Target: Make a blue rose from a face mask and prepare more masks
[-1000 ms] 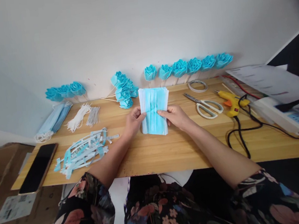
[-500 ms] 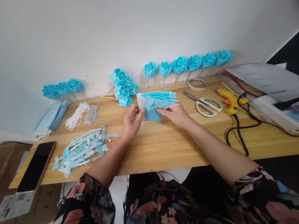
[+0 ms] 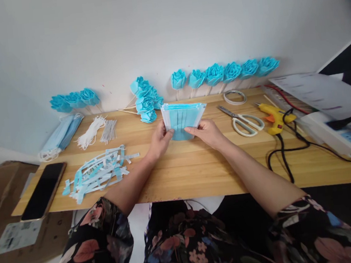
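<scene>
A stack of light-blue face mask pieces [image 3: 182,120], pleated and without visible ear loops, is held above the middle of the table. My left hand [image 3: 161,140] grips its left edge, thumb on the front. On the right side my right hand [image 3: 206,133] pinches it the same way, its thumb across the front. The stack's layers show along its upper edge. Just behind it lies a cluster of blue flowers [image 3: 146,101] on thin sticks. Scissors with white handles [image 3: 242,122] rest to the right of my right hand.
Cut blue-white strips [image 3: 100,173], white ear loops [image 3: 91,132], thin wires [image 3: 108,131], whole masks [image 3: 60,135] and a phone [image 3: 44,191] lie left. More blue flowers [image 3: 215,74] lean on the wall. Right are a tape roll [image 3: 234,97], a corded yellow glue gun [image 3: 274,117] and a power strip [image 3: 340,133].
The stack has tipped more upright, so its pleated front now faces me and its layers look evened together. Both hands still hold its sides. The view has shifted slightly.
</scene>
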The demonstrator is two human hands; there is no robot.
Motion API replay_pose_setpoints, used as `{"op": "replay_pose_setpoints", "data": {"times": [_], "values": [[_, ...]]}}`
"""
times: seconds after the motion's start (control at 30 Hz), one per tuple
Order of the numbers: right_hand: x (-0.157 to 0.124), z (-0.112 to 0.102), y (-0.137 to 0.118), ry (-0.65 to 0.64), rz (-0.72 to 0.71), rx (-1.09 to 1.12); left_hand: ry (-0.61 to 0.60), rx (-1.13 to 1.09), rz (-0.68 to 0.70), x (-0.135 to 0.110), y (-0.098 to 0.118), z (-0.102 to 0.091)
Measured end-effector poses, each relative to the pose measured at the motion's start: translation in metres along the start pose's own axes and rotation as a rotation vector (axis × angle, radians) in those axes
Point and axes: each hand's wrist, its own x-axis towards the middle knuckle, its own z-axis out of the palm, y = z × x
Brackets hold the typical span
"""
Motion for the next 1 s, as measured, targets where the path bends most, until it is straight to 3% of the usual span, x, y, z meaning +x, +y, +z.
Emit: {"op": "replay_pose_setpoints", "data": {"times": [0.2, 0.5, 1.0], "values": [[-0.0003, 0.0007, -0.0022, -0.014, 0.000, 0.011, 0.008, 0.013, 0.043, 0.0011, -0.0041, 0.0005], [-0.0006, 0.0010, -0.0049, -0.027, -0.006, 0.030, 0.051, 0.132, 0.001, -0.0040, -0.0030, -0.0009], [-0.0014, 0.0011, -0.0054, -0.028, 0.005, 0.045, 0.046, 0.140, 0.008, -0.0025, -0.0036, -0.0008]]}}
